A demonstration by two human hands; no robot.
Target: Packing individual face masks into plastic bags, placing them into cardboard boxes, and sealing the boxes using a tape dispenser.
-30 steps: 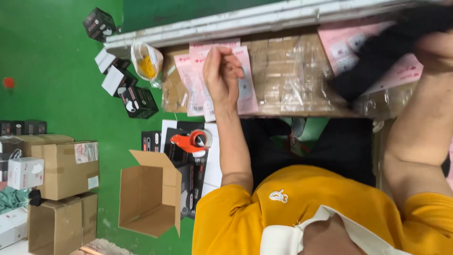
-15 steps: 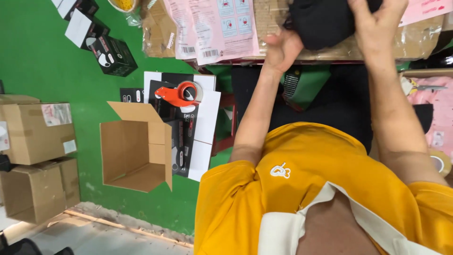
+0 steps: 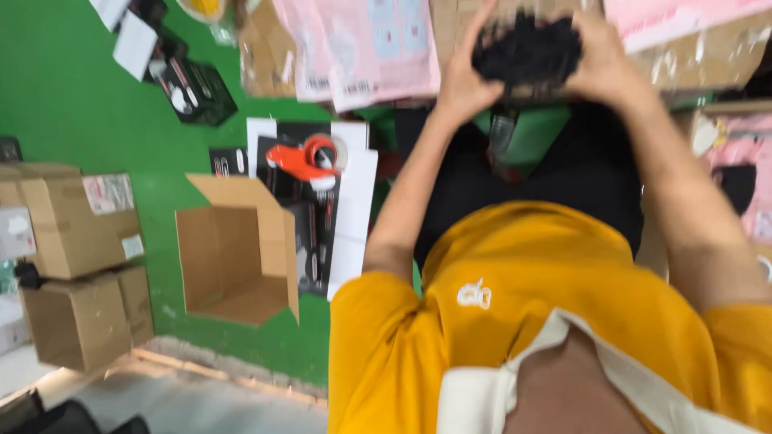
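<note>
Since half a second ago both hands have closed in on the black bundle of fabric (image 3: 527, 50), which one second ago lay off to one side on the taped cardboard. The left hand (image 3: 465, 74) now cups one flank of the bundle and the right hand (image 3: 599, 64) the other, fingers curled well around it so that the cloth is bunched between the palms (the frame is blurred, so the kind of garment cannot be told). The bundle sits at the top of the view, over the cardboard surface (image 3: 683, 68) wrapped in clear tape. Just beside the left hand lie pink mailer bags (image 3: 362, 48) with printed labels. Below the grip, past the forearms, the person's yellow shirt (image 3: 515, 321) fills the lower frame. Well away from the left hand, an orange tape dispenser (image 3: 310, 159) rests on a stack of black and white packages (image 3: 354, 233); next to that stands an open, empty cardboard box (image 3: 237, 253) on the green floor (image 3: 72, 88). Farther out, sealed cardboard cartons (image 3: 76, 265) are stacked at the edge of the view.
</note>
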